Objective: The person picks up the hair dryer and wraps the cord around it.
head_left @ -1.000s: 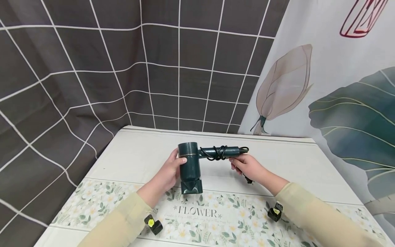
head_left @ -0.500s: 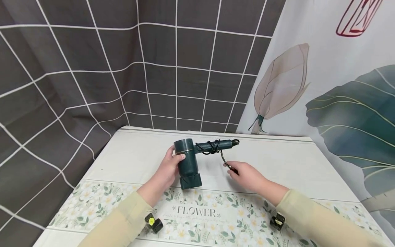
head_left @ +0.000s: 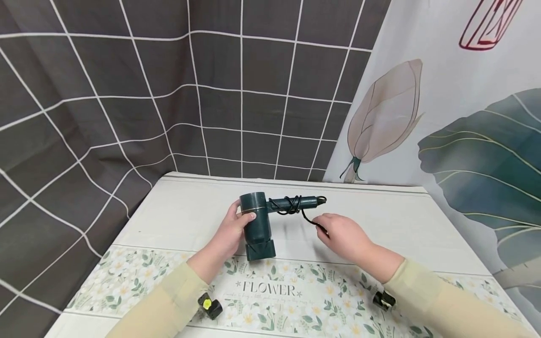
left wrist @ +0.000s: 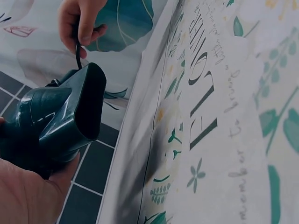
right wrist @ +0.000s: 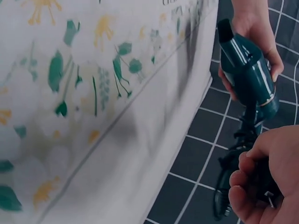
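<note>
A dark teal hair dryer point(head_left: 258, 229) is held above the table, its flat nozzle point(left wrist: 89, 105) toward my body and its handle stretching right. My left hand point(head_left: 228, 232) grips the barrel from the left, thumb over the near side. Several loops of black cord point(head_left: 293, 204) wind round the handle. A free length of that cord runs down to my right hand point(head_left: 344, 238), whose curled fingers hold its end. Metal prongs of a plug point(right wrist: 269, 195) show inside that hand in the right wrist view; most of the plug is hidden by the fingers.
The table has a white cloth point(head_left: 393, 225) with a floral band and the word FLOWER. Behind and to the left hangs a dark grid-patterned curtain point(head_left: 270, 112). A white leaf-print curtain point(head_left: 389, 28) hangs at the right. Small black devices sit at both wrists.
My right hand has left the handle and drawn a length of cord away, lately moving slightly right. The plug that dangled below it is now within the hand. The dryer has shifted slightly left.
</note>
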Demonstrator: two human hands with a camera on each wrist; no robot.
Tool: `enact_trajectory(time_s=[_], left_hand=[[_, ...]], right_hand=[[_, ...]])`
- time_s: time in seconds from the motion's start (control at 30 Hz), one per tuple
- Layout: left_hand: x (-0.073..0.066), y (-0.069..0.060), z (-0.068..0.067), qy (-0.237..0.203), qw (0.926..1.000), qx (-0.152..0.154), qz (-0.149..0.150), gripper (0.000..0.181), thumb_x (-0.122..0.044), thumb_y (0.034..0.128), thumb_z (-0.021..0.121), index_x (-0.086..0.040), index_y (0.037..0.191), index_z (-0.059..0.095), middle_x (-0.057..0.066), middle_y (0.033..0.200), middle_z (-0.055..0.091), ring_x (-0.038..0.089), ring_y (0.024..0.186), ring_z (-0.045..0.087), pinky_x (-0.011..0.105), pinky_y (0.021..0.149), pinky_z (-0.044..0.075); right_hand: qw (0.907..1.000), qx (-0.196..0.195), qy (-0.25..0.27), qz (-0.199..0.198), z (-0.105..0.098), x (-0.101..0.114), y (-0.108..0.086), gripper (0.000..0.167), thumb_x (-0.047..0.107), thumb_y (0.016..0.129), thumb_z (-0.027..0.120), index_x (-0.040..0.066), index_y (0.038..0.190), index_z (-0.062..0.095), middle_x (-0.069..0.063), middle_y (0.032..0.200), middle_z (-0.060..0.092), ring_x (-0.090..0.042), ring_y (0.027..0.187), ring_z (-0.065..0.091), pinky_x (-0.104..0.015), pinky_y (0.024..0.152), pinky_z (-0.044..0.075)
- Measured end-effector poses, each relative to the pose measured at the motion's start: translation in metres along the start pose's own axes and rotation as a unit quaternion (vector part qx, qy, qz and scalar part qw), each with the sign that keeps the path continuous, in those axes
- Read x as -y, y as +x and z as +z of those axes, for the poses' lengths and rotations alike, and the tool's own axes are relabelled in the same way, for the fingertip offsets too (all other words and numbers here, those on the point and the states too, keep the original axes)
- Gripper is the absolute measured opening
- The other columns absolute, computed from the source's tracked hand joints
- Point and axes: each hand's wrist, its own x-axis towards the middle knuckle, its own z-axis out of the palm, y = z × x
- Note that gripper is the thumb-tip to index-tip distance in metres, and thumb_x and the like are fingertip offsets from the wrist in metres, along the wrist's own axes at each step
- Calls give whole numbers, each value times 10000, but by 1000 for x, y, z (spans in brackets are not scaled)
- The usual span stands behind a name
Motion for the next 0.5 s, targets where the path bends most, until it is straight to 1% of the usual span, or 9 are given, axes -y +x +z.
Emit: enact_trajectory(time_s=[0.13,0.23,0.3,0.4,0.5], left_hand=[[0,0,-1,179,9998,13,-28,811,-210,941,608,-164,1588,122,206,1437,466,326,1226,570,533,1111,320],[2,0,-3,353,9993,42,-93,798,-222,946,605,-166,1587,134,204,1445,467,327,1232,566,535,1104,330],[3,1,-4,490,9987,51,-134,781,-234,946,603,-169,1584,158,201,1441,477,324,1236,561,541,1090,343],[4,1,-5,692,9973,76,-217,752,-242,941,603,-178,1575,203,198,1419,501,324,1218,566,527,1036,395],[4,1,-6,883,9956,173,-247,735,-229,934,601,-160,1568,236,218,1396,518,325,1172,589,484,960,448]], right_hand=[[9968,-352,-360,-614,-6,-4,4,99,91,873,711,85,970,730,10,857,672,-148,753,641,-341,655,536],[9911,-641,-490,-1060,-11,-10,8,98,83,834,758,107,927,740,30,822,640,-130,706,602,-320,605,511],[9862,-828,-487,-1346,-14,-14,12,113,82,810,785,115,911,744,33,812,620,-136,695,580,-320,598,497],[9795,-1067,-417,-1658,-17,-22,17,135,103,789,812,121,909,753,23,824,616,-167,726,564,-345,638,485],[9768,-1157,-338,-1771,-18,-31,21,157,142,784,822,135,931,766,7,863,614,-199,778,544,-379,698,461]])
